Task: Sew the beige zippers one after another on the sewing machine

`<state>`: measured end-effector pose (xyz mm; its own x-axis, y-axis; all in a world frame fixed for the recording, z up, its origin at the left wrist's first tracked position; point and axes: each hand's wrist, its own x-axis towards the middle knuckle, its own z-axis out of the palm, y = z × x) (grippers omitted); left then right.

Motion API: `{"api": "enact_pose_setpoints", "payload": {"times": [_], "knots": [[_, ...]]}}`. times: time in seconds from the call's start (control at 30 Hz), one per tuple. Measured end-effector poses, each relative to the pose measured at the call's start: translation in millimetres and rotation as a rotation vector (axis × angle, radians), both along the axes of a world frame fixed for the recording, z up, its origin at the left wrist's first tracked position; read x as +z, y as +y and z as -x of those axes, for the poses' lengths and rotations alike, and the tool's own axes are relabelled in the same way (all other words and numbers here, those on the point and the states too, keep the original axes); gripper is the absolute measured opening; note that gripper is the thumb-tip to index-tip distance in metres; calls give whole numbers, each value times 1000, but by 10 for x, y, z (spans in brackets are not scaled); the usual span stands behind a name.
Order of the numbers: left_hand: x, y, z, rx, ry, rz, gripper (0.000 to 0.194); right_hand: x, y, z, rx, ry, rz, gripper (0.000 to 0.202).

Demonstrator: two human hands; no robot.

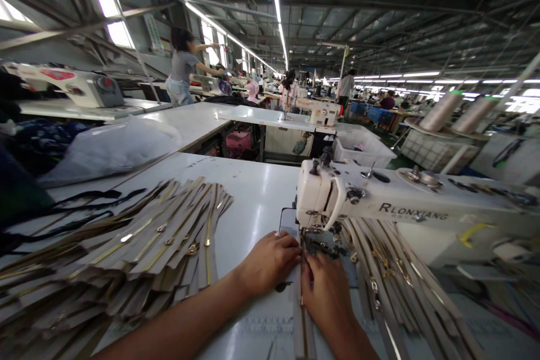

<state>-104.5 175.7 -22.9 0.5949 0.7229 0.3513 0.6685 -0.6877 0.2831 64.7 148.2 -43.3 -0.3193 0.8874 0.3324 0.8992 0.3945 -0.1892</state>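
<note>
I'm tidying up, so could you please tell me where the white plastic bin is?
In the head view, the white plastic bin is right of centre, beyond the RLONXIANG sewing machine and left of the thread cones.

At lower left, the zipper pile (143,261) is greyish beige striped with golden teeth (207,226); the zipper (299,334) at lower centre is greyish too. The sewing machine (350,177) at right is off-white with black lettering (413,212) and a yellow lever (466,236).

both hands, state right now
Left hand: curled at the zipper strip; grip can't be told.
Right hand: curled beside the same strip; grip can't be told.
</note>
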Motion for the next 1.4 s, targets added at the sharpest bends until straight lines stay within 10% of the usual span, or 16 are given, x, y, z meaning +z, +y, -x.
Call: {"api": "enact_pose_setpoints", "payload": {"times": [0.87,1.07,1.4], "knots": [[90,-108,-69,138,87,118,19,25,14,61,-37,-26,19,34],[127,-222,-105,318,30,312,20,1,-36,32,216,152,13,33],[1151,-217,1047,667,-183,45,24,-251,38,-37,232,419,-151,24]]}}
